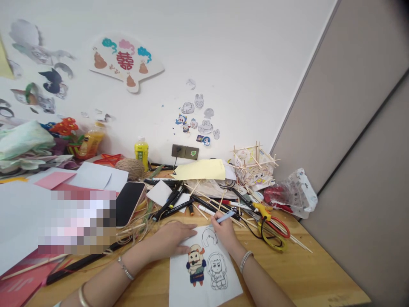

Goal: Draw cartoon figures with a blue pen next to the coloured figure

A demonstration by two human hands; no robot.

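Note:
A white sheet of paper [182,294] lies on the wooden table in front of me. It bears a coloured cartoon figure, an outlined figure in a hood, and a partly drawn outline near the top. My right hand [223,230] grips a light blue pen [225,216] over the top right of the sheet, close to the partly drawn outline. The pen's tip is hidden behind my fingers. My left hand [175,238] rests flat with fingers stretched out on the sheet's upper left edge, holding nothing.
Behind the sheet lie several black markers [175,197], wooden sticks and scissors [277,228]. A phone [129,204], a twine ball [131,167] and loose papers are to the left. A yellow-capped drink bottle [97,140], a yellow-green bottle [141,152] and a stick frame [255,164] stand by the wall.

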